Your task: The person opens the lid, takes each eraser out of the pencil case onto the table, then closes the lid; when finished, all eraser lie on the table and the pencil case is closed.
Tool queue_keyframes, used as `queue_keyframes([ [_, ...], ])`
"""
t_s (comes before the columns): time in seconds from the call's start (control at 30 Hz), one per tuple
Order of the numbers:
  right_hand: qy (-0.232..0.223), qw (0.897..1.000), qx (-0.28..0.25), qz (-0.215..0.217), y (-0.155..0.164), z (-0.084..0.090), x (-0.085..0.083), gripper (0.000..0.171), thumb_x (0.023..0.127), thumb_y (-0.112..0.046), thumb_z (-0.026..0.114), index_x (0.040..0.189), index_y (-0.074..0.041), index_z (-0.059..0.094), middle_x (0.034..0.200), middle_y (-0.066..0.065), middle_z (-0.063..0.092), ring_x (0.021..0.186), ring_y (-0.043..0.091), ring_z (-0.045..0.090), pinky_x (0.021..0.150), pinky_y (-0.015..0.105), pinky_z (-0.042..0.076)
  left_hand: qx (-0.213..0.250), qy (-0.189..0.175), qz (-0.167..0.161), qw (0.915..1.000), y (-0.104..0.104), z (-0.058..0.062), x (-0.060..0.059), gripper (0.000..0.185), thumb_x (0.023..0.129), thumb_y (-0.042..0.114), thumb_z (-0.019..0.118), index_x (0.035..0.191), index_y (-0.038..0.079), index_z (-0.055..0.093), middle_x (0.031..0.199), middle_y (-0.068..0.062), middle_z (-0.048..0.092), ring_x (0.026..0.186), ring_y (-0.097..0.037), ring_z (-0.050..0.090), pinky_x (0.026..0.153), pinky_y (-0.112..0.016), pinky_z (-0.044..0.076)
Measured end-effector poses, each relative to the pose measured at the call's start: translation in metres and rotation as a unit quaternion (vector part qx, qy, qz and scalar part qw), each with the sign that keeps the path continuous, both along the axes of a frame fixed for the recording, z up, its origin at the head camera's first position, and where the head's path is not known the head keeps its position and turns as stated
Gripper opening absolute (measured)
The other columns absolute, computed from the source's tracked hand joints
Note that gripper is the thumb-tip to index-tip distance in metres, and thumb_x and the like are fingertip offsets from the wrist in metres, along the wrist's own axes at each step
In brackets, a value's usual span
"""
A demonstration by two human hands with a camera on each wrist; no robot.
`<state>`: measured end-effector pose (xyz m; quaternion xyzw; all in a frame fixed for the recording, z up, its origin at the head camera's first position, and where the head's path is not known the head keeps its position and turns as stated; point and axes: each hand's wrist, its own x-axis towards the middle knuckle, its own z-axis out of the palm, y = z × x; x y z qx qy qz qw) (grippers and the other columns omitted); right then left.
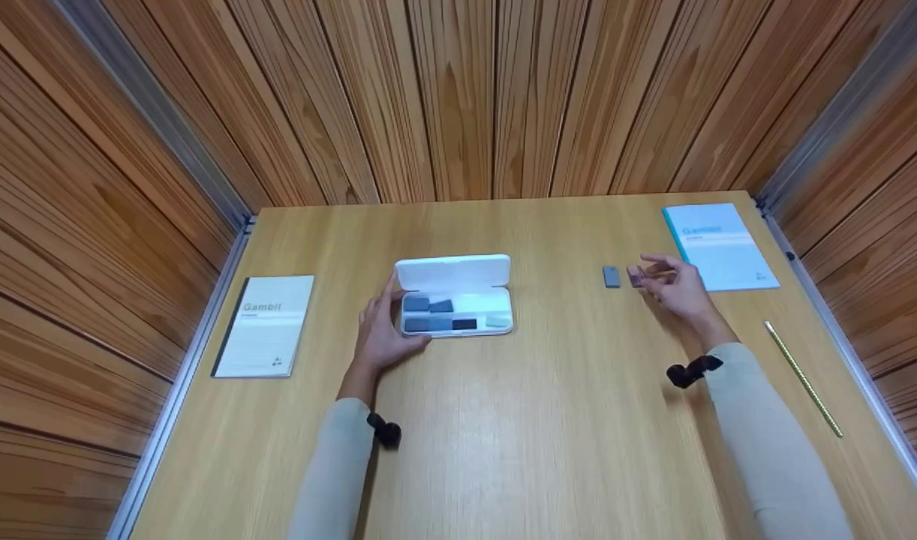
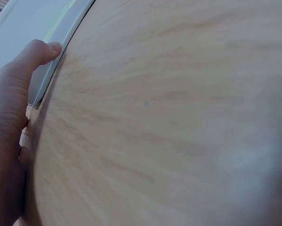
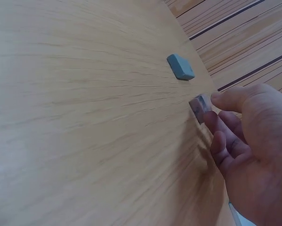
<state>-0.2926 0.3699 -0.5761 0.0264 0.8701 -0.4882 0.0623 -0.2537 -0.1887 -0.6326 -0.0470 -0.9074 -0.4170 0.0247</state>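
Small grey rectangular block [image 3: 200, 107] sits pinched between the thumb and fingertips of the right hand [image 1: 674, 288], just off the light wooden counter [image 1: 503, 420] at its right side. The right-wrist view shows the thumb on top of the block and the curled fingers beneath it, so the grip is closed on that piece. A second block, blue-grey and flat [image 1: 611, 277], lies on the counter just beside the held one, on the side towards the centre, apart from the fingers.

From the grip, the open white plastic case [image 1: 455, 296] lies well away to the left, near the middle of the counter, its long axis running left to right and its lid raised at the far edge. Several grey and dark blocks fill its tray; the right end looks paler and less full. The left hand [image 1: 382, 334] is far nearer to the case: it rests against the case's left end, thumb curled on the rim, steadying it.

A grey booklet [image 1: 264, 325] lies at the left, a blue booklet [image 1: 718, 245] just beyond the right hand, and a slim yellow-green pencil [image 1: 802, 377] along the right edge.
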Motion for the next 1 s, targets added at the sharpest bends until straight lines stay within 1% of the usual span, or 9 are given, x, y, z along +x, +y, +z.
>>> queue_keyframes([
  [0.13, 0.009, 1.0, -0.001, 0.012, -0.003, 0.001, 0.0, 0.055, 0.114, -0.013, 0.065, 0.166, -0.003, 0.05, 0.15, 0.027, 0.055, 0.097, 0.008, 0.059, 0.074, 0.018, 0.054, -0.005, 0.007, -0.003, 1.0, 0.0, 0.0, 0.0, 0.137, 0.075, 0.049, 0.096, 0.183, 0.032, 0.012, 0.168, -0.006, 0.06, 0.154, -0.038, 0.044, 0.133, -0.066, 0.029],
  [0.33, 0.021, 0.999, -0.003, 0.034, -0.014, 0.0, 0.0, 0.053, 0.111, -0.004, 0.065, 0.162, 0.0, 0.054, 0.146, 0.029, 0.059, 0.096, 0.009, 0.057, 0.07, 0.017, 0.053, 0.003, 0.003, 0.005, 1.0, 0.0, 0.002, 0.001, 0.138, 0.075, 0.051, 0.098, 0.182, 0.036, 0.013, 0.167, -0.002, 0.06, 0.152, -0.035, 0.044, 0.13, -0.066, 0.033],
  [0.5, 0.003, 0.998, -0.003, 0.057, -0.026, 0.001, 0.002, 0.053, 0.113, -0.004, 0.063, 0.164, -0.002, 0.053, 0.144, 0.026, 0.056, 0.097, 0.013, 0.057, 0.07, 0.018, 0.052, 0.004, -0.002, 0.006, 1.0, 0.0, 0.001, 0.002, 0.138, 0.075, 0.052, 0.098, 0.182, 0.038, 0.011, 0.167, -0.001, 0.059, 0.153, -0.034, 0.043, 0.131, -0.066, 0.034],
  [0.6, 0.003, 0.997, -0.002, 0.077, -0.036, 0.004, 0.003, 0.052, 0.113, -0.004, 0.063, 0.164, -0.002, 0.053, 0.141, 0.026, 0.057, 0.096, 0.015, 0.059, 0.07, 0.019, 0.052, 0.004, -0.001, 0.008, 1.0, 0.001, 0.001, 0.001, 0.139, 0.075, 0.053, 0.098, 0.182, 0.04, 0.011, 0.166, -0.002, 0.06, 0.154, -0.034, 0.043, 0.131, -0.065, 0.033],
  [0.77, 0.038, 0.993, 0.006, 0.112, -0.055, 0.006, 0.003, 0.05, 0.11, -0.002, 0.067, 0.158, 0.002, 0.058, 0.136, 0.029, 0.063, 0.099, 0.017, 0.061, 0.072, 0.018, 0.051, 0.007, 0.001, 0.006, 1.0, 0.002, 0.0, 0.001, 0.139, 0.074, 0.053, 0.099, 0.182, 0.042, 0.011, 0.165, -0.001, 0.06, 0.155, -0.034, 0.043, 0.131, -0.063, 0.032],
  [0.87, 0.06, 0.99, 0.022, 0.123, -0.068, 0.004, 0.002, 0.048, 0.108, 0.0, 0.069, 0.155, 0.001, 0.062, 0.132, 0.028, 0.068, 0.103, 0.02, 0.063, 0.081, 0.024, 0.054, 0.009, 0.0, 0.004, 1.0, 0.001, 0.0, 0.0, 0.14, 0.074, 0.052, 0.1, 0.182, 0.04, 0.011, 0.165, -0.001, 0.06, 0.154, -0.034, 0.043, 0.13, -0.063, 0.033],
  [0.93, 0.072, 0.989, 0.027, 0.128, -0.077, 0.004, 0.002, 0.046, 0.106, 0.001, 0.071, 0.152, 0.001, 0.065, 0.129, 0.028, 0.07, 0.104, 0.022, 0.066, 0.101, 0.03, 0.045, 0.005, 0.004, 0.001, 1.0, 0.001, 0.0, 0.0, 0.14, 0.074, 0.051, 0.1, 0.182, 0.037, 0.012, 0.165, -0.003, 0.061, 0.152, -0.034, 0.045, 0.13, -0.062, 0.033],
  [0.97, 0.078, 0.988, 0.031, 0.13, -0.082, 0.004, 0.002, 0.045, 0.106, 0.0, 0.072, 0.151, 0.0, 0.067, 0.127, 0.027, 0.072, 0.105, 0.023, 0.067, 0.113, 0.039, 0.035, 0.003, 0.006, 0.0, 1.0, 0.0, 0.001, 0.0, 0.139, 0.074, 0.05, 0.099, 0.182, 0.036, 0.013, 0.165, -0.004, 0.061, 0.152, -0.035, 0.046, 0.13, -0.062, 0.033],
  [1.0, 0.085, 0.987, 0.034, 0.133, -0.087, 0.004, 0.002, 0.045, 0.105, 0.001, 0.073, 0.15, 0.0, 0.068, 0.125, 0.027, 0.073, 0.104, 0.023, 0.068, 0.114, 0.045, 0.032, 0.003, 0.008, -0.001, 1.0, 0.0, 0.001, 0.0, 0.139, 0.074, 0.05, 0.099, 0.182, 0.034, 0.013, 0.165, -0.004, 0.061, 0.151, -0.035, 0.046, 0.13, -0.062, 0.033],
])
